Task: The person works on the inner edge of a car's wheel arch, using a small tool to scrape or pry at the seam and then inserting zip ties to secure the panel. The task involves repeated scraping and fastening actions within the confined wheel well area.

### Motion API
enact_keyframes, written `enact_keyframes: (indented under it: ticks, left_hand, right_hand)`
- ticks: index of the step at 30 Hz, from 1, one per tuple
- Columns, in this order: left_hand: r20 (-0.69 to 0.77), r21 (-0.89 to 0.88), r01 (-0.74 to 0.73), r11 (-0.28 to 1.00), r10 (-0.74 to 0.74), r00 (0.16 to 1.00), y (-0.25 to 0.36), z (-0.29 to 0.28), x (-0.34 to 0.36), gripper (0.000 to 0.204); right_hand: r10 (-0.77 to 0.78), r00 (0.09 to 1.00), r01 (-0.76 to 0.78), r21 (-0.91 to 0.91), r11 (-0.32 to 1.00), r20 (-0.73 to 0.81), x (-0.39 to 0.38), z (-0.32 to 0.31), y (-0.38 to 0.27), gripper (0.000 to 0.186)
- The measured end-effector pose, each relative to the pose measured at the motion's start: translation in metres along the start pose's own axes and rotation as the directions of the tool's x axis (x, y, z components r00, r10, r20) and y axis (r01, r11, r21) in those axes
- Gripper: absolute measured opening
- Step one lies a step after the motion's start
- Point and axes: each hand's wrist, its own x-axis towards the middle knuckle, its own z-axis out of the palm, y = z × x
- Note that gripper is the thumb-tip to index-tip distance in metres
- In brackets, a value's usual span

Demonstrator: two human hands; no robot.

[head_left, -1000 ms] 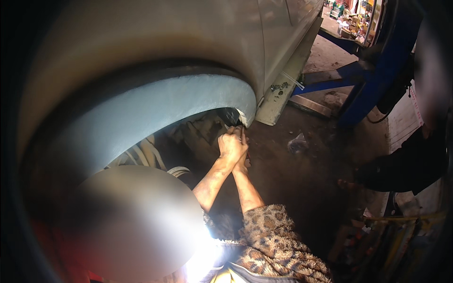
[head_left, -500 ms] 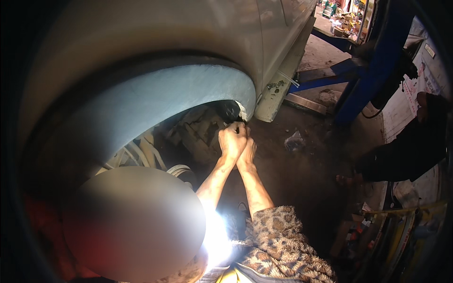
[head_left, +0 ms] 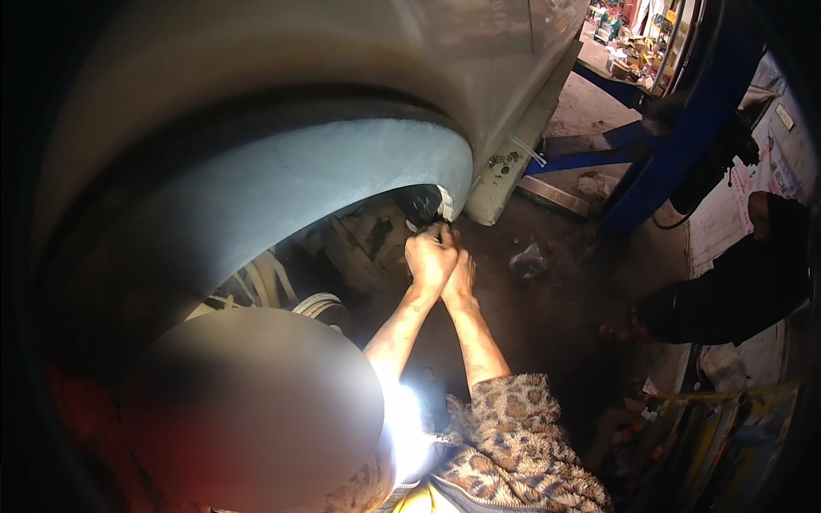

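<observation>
Neither of my own hands shows in this view. Below me a person in a leopard-print top reaches both bare forearms up into the wheel arch of a raised pale car. That person's two hands are pressed together around a small dark part with a white piece at the rear edge of the arch. What they grip is hidden by the fingers. A bright lamp glares beside that person's head.
A coil spring and suspension parts sit inside the arch. Blue lift arms cross the dirty floor at the upper right. Another person in dark clothes crouches at the right. Cluttered tools and hoses fill the lower right.
The other person's hands have stayed at the same spot on the arch edge. The view has shifted slightly and the lamp glare has grown.
</observation>
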Motion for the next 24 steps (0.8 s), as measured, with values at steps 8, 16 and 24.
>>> enact_keyframes:
  ticks: [8, 16, 24]
  left_hand:
    - [-0.010, 0.273, -0.126, 0.954, 0.134, 0.991, 0.001, 0.015, -0.002, 0.015]
    - [0.067, 0.388, -0.157, 0.908, 0.142, 0.988, -0.001, 0.022, -0.004, 0.016]
    - [0.153, 0.405, -0.214, 0.889, 0.165, 0.974, -0.012, 0.014, 0.001, 0.023]
  right_hand:
    - [-0.135, 0.987, 0.159, 0.379, 0.912, -0.088, 0.006, 0.021, 0.029, 0.038]
    - [-0.192, 0.978, 0.193, 0.694, 0.694, -0.081, 0.020, 0.054, 0.066, 0.024]
    - [-0.131, 0.972, 0.202, 0.405, 0.892, -0.197, 0.003, 0.043, 0.031, 0.027]
